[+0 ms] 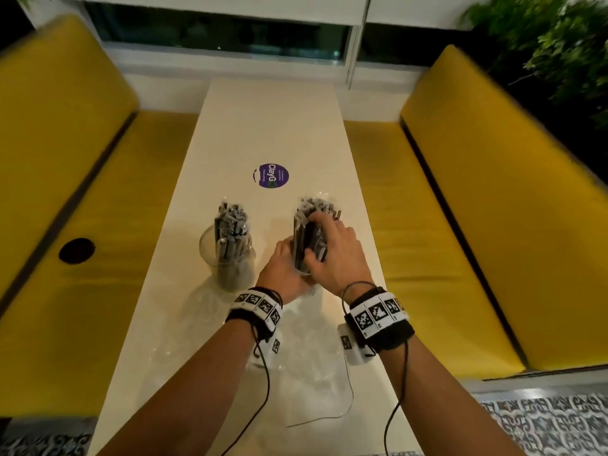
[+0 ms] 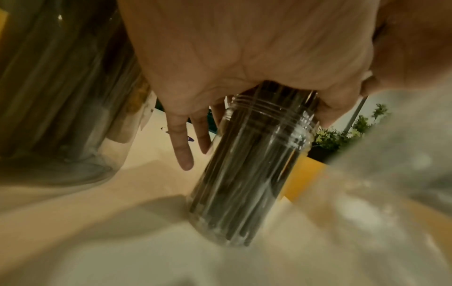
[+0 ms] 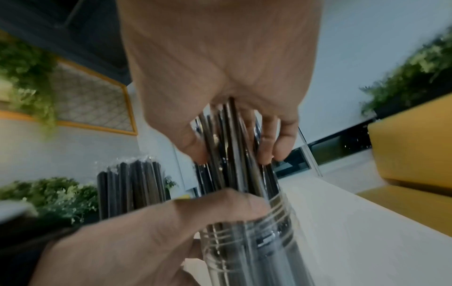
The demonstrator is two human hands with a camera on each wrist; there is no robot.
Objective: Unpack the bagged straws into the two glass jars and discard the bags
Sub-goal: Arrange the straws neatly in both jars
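Observation:
Two glass jars stand on the cream table (image 1: 263, 126). The left jar (image 1: 227, 258) holds a bunch of black straws (image 1: 230, 222) in clear wrappers and nobody touches it. My left hand (image 1: 286, 261) grips the right jar (image 2: 249, 174) at its threaded neck, thumb on one side. This jar is packed with black straws (image 1: 316, 209). My right hand (image 1: 329, 245) comes from above and curls its fingers (image 3: 276, 141) round the straws above the rim. Crumpled clear bags (image 1: 296, 373) lie on the table under my forearms.
A round purple sticker (image 1: 270, 176) sits mid-table behind the jars. Yellow padded benches (image 1: 82, 225) run along both long sides of the narrow table, with a dark round hole (image 1: 76, 250) in the left one. A window and plants (image 1: 559, 44) lie beyond.

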